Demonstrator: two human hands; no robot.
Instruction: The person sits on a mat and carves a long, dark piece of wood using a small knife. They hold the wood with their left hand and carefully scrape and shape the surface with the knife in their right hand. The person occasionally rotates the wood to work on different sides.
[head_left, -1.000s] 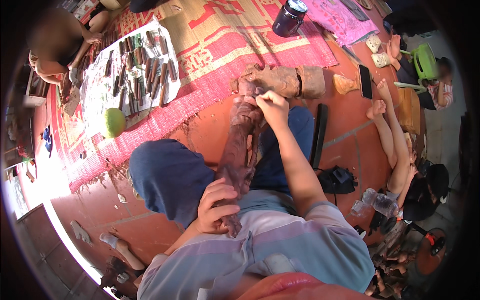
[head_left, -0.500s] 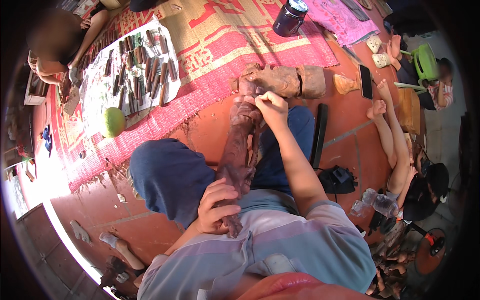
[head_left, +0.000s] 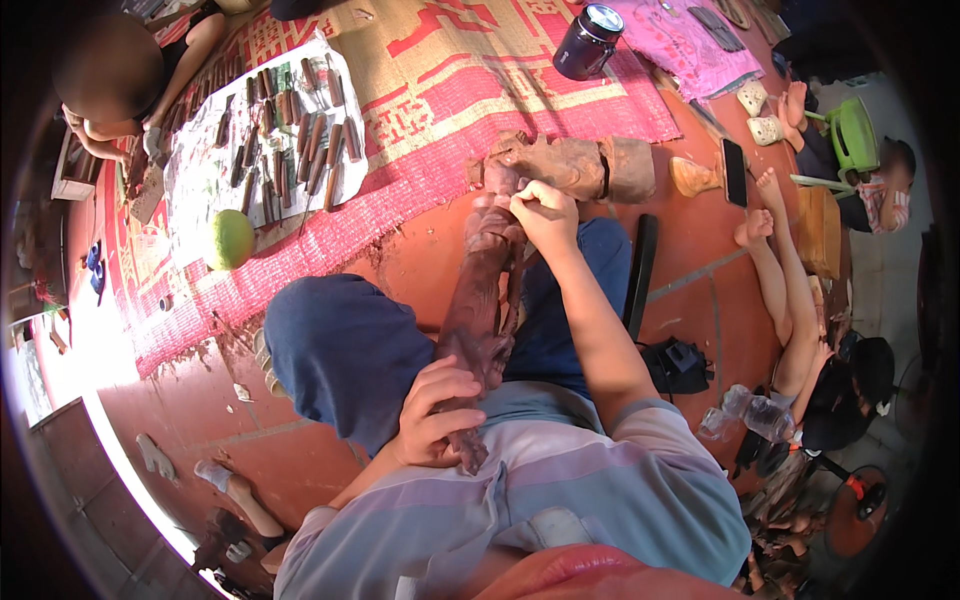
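A dark reddish-brown wooden carving (head_left: 478, 290), long and figure-like, leans lengthwise between my knees, its near end against my shirt. My left hand (head_left: 436, 412) curls its fingers round that near end. At the far end, my right hand (head_left: 545, 214) is closed in a pinch against the carved surface; whatever its fingers hold is hidden. Just beyond lies a thick brown wood block (head_left: 565, 168) with a dark band around it, touching or nearly touching the carving's far end.
A white sheet (head_left: 200, 180) bears several wooden-handled tools (head_left: 317, 150), with a green round fruit (head_left: 230, 240) at its corner. A dark flask (head_left: 587, 45) stands on the patterned mat (head_left: 430, 105). A phone (head_left: 734, 172) and plastic bottles (head_left: 760, 412) lie rightward. Other people sit at both sides.
The view has shifted slightly, so the surroundings sit a little differently. Both my hands keep their places on the carving. The person at the upper left has moved an arm a little.
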